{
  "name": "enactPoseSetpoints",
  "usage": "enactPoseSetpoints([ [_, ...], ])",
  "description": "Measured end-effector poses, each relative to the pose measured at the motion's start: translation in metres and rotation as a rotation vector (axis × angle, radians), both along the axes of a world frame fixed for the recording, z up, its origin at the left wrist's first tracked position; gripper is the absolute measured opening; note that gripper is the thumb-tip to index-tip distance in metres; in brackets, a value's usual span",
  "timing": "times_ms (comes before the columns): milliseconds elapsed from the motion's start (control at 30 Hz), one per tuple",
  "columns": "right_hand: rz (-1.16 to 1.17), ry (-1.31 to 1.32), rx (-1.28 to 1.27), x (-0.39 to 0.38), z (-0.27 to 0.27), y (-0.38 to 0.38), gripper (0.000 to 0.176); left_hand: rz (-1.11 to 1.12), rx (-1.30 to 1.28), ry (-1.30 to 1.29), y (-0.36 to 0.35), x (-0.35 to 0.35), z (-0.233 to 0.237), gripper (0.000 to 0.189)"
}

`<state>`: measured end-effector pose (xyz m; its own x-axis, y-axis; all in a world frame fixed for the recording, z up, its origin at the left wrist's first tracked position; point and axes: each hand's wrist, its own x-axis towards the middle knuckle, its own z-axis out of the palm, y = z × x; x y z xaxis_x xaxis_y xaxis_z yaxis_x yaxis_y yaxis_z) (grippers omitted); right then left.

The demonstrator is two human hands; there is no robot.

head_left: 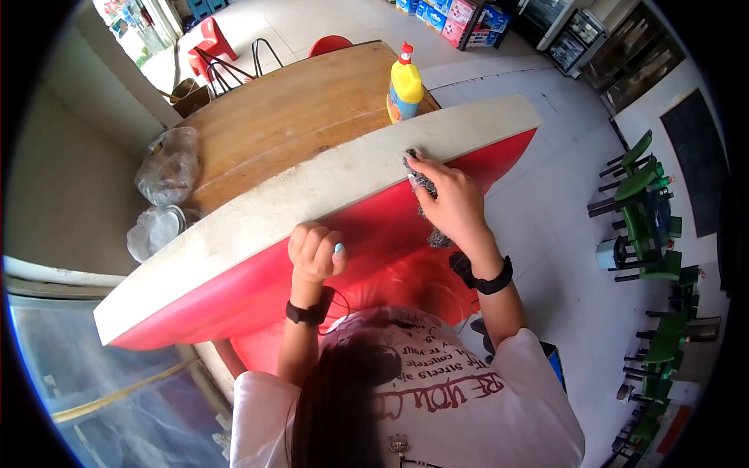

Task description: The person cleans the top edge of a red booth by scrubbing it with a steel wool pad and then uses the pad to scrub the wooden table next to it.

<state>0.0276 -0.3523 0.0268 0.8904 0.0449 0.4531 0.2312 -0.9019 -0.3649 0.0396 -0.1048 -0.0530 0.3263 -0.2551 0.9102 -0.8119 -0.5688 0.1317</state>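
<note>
In the head view, my right hand point(454, 204) is closed around a grey steel wool scrubber point(412, 162) and holds it at the edge of a long white surface point(343, 175). More of the scrubber hangs below my fingers, over the red side point(374, 226) of that white-topped piece. My left hand point(314, 251) is curled into a fist in front of the red side, close under the white edge, with nothing visible in it. A yellow bottle point(405, 86) with a red cap stands just beyond the white surface, near my right hand.
A wooden table point(289, 109) lies behind the white surface. Clear plastic bags point(168, 165) and a round container point(165, 225) sit at the left. Green chairs point(644, 187) line the right side. A red stool point(213, 45) and colourful boxes point(460, 19) are farther back.
</note>
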Motion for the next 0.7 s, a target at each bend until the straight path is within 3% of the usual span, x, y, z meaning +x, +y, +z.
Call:
enactPoseSetpoints([
  [233, 0.212, 0.093, 0.020, -0.013, 0.010, 0.062, 0.052, -0.008, -0.002, 0.004, -0.003, -0.001, 0.002, 0.022],
  [400, 0.297, 0.101, 0.188, -0.005, 0.017, 0.041, 0.044, 0.029, 0.037, 0.026, -0.002, -0.003, 0.001, 0.020],
  [567, 0.233, 0.174, 0.138, 0.002, 0.024, -0.005, 0.040, 0.040, 0.034, 0.014, -0.004, -0.002, -0.001, 0.018],
  [700, 0.263, 0.176, 0.083, 0.001, 0.024, 0.001, 0.036, 0.029, 0.052, 0.010, -0.004, -0.002, -0.001, 0.015],
])
